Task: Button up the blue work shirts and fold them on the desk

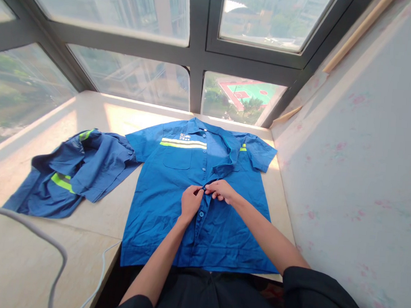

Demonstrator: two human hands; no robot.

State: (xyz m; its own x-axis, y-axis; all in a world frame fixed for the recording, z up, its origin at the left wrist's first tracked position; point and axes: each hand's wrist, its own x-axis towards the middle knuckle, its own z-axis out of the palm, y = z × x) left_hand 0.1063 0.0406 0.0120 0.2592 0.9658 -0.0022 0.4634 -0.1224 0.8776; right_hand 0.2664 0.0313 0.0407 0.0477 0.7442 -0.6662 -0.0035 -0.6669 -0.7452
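A blue short-sleeved work shirt (167, 193) with a pale reflective stripe lies spread out, its collar toward the window. Its front is partly open at the top, where the right-hand edge is folded back. Along the placket, several buttons show. At mid-front, my left hand (191, 202) pinches the placket edge beside a button. Opposite it, my right hand (220, 191) pinches the other front edge at the same spot, fingertips almost touching the left ones. Below both hands, another button (201, 214) sits on the placket.
A second crumpled blue garment (98, 160) with yellow-green stripes lies to the left on the pale sill (104, 222). A grey cable (42, 233) and a thin white cord (103, 264) run at the lower left. Windows (126, 76) rise behind; a flowered wall (354, 161) bounds the right.
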